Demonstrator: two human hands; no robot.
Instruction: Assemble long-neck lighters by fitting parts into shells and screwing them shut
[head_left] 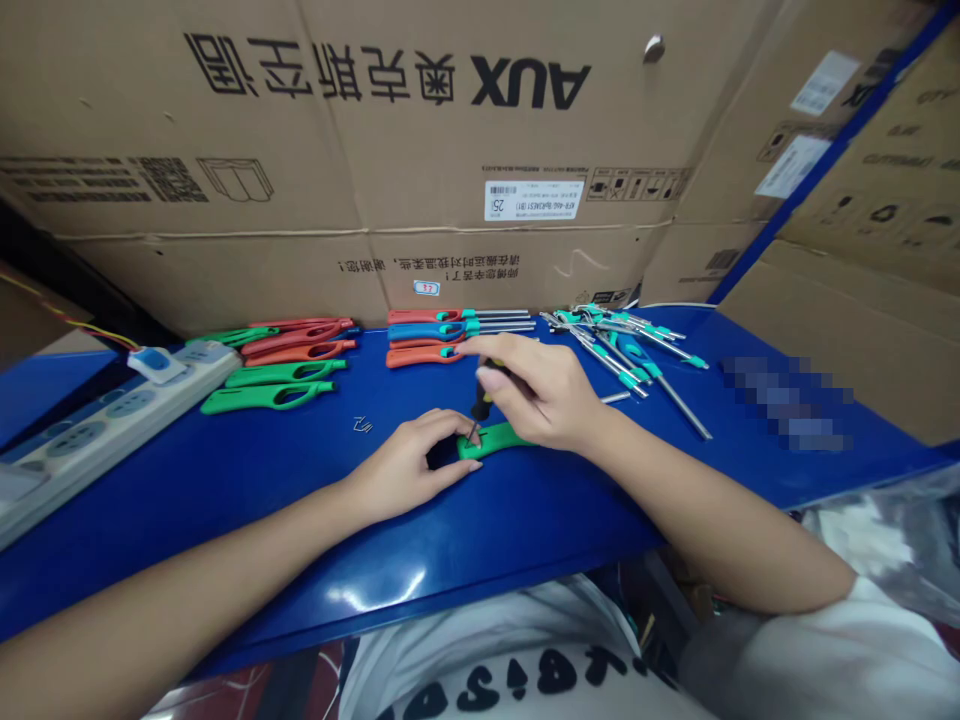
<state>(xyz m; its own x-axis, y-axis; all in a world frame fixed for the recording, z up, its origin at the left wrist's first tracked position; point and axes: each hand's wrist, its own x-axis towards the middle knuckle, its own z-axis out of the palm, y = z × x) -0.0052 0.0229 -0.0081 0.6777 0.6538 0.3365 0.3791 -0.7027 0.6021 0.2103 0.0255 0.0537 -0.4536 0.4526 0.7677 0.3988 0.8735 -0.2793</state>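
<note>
A green lighter handle [504, 438] lies on the blue table in front of me. My left hand [427, 455] pinches its left end between thumb and fingers. Above it, my right hand [544, 390] grips a small screwdriver [482, 402] with a dark and yellow handle, held nearly upright. Its thin shaft reaches down to the left end of the green handle, beside my left fingertips. The right part of the green handle is hidden behind my right hand. Several tiny metal pins or screws [362, 425] lie loose to the left of my left hand.
Green handles [270, 398] and red handles [300, 350] are laid out at the left, beside a white power strip [120, 420]. Lighters with metal tubes [427, 331] lie behind my hands. A pile of metal rods with teal ends [630, 350] is at the right. Cardboard [420, 140] walls the back.
</note>
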